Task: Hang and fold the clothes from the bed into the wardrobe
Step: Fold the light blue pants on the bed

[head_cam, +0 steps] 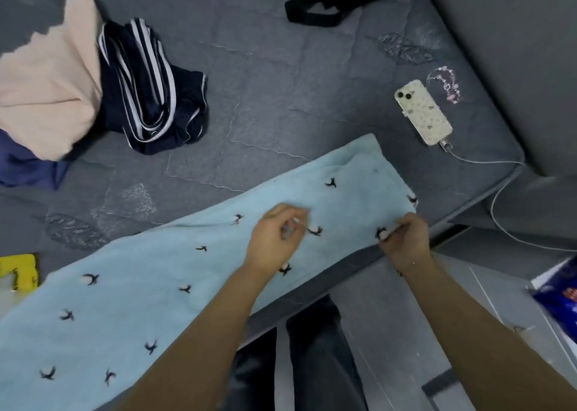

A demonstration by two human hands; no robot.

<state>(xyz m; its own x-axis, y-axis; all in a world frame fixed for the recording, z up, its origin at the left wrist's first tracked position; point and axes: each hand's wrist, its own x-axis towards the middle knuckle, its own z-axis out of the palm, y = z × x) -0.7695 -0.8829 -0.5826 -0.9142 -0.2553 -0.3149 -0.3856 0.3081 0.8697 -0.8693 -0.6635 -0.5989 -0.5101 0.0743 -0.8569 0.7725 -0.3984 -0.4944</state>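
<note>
A light blue garment with small black bird prints (pixel 162 273) lies stretched flat along the near edge of the grey bed (pixel 274 92). My left hand (pixel 274 235) rests on its middle with fingers curled, pinching the fabric. At the garment's right end, near the bed's edge, my right hand (pixel 406 239) grips the hem. A peach garment (pixel 50 92), a navy piece with white stripes (pixel 150 89) and a blue garment (pixel 25 164) lie heaped at the left. The wardrobe is out of view.
A phone in a patterned case (pixel 423 112) lies on the bed at right with a white charging cable (pixel 499 198) trailing off the edge. A black bag strap (pixel 312 11) sits at the top. A yellow object (pixel 18 270) is at far left, a blue packet (pixel 559 304) on the floor.
</note>
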